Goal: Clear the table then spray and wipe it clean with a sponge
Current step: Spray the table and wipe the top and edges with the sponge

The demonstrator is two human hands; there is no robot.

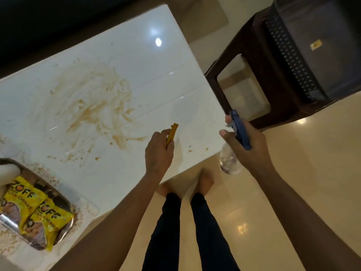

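Observation:
A white glossy table (136, 61) carries a wide brown smear (97, 106) across its middle and small crumbs near its front edge. My left hand (159, 153) hovers over the table's near side, shut on a thin yellow sponge (172, 132) held edge-up. My right hand (246, 145) is past the table's right corner, gripping a clear spray bottle (229, 161) with a blue trigger head (239, 128). The nozzle points toward the table.
A steel tray (64, 229) with two yellow snack packets (29, 204) sits on the table's near left end, on a patterned mat. A dark brown plastic chair (273, 61) stands right of the table. My legs and bare feet are on the cream floor below.

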